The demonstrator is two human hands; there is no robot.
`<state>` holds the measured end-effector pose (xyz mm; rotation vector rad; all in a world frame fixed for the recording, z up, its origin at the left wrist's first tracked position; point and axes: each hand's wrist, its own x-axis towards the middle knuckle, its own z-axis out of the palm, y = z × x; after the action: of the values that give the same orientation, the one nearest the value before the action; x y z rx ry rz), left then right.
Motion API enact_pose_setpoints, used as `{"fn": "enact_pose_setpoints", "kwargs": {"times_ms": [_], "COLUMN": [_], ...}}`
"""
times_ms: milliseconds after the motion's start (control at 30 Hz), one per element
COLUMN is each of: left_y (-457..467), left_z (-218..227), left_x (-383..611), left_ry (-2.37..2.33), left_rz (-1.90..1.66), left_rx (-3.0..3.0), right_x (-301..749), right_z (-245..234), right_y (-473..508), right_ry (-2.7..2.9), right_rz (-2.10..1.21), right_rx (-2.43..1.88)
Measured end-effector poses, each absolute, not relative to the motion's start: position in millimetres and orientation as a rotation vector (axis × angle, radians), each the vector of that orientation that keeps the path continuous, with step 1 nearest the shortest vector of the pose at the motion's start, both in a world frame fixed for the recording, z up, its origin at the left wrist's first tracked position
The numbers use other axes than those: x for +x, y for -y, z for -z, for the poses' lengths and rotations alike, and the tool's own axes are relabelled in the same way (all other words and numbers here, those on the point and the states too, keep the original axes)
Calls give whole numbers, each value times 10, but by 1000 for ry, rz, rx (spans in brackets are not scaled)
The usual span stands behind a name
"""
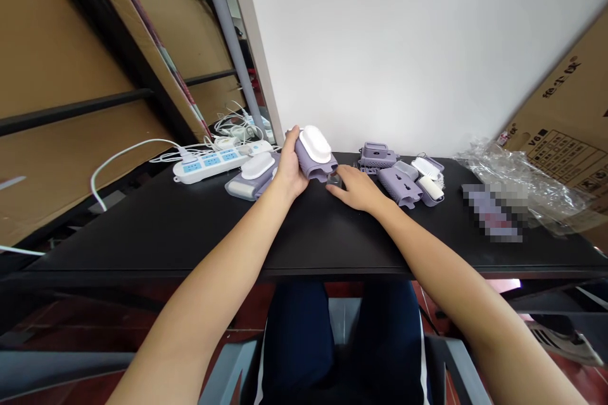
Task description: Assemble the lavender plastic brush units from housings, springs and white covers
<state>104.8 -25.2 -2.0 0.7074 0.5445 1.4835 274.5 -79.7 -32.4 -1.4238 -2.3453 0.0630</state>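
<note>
The left hand [291,168] is curled around a fat lilac plastic case with a white oval top [312,155]. The fingers wrap behind the case and the thumb side presses on it, so the case sits up off the table, tilted, right at the edge of the palm. The right hand [356,190] lies low and flat with its fingers a little spread, and it is not pinching anything. Its fingertips are just beside a small clear piece [335,181] on the black table [190,243], and that piece sits right under the lilac case. You cannot tell if the fingers touch it. Near the left hand lies a lilac and white device [251,178]. Past the right hand is a lilac case with many little holes [398,186], and behind that is a square lilac box [377,155]. A white power strip with blue sockets [209,163] sits at the back on the left, with white cords [237,130] piled by it. On the right is a crinkly clear plastic bag [522,193], and a brown cardboard box [563,133] leans above it.
</note>
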Motion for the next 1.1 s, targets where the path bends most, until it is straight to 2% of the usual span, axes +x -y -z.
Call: {"fn": "enact_pose_setpoints", "kwargs": {"times_ms": [267,400,600,800,967,1100], "left_y": [257,253,205,253,374,463], "left_z": [143,188,239,262,208,197], "left_x": [1082,1054,1004,1013,1061,1106], "left_ry": [-766,-932,-1067,-1227,-1316,-1283], "left_rz": [-1660,-1752,-1821,-1672,-1495,-1328], "left_rx": [1114,1478,1928,2173,2323,2469], "right_x": [2690,2723,2842,3034,3253,3265], "right_z": [340,386,442,284,97,7], "right_y": [904,848,758,777,780,805], "right_ry": [2091,2097,2301,2169,1664,1561], "right_rz": [-31,-53,-284,-470,-586,-646], "right_rx": [-1725,-1616,-1554,-1384,-1233,-1089]}}
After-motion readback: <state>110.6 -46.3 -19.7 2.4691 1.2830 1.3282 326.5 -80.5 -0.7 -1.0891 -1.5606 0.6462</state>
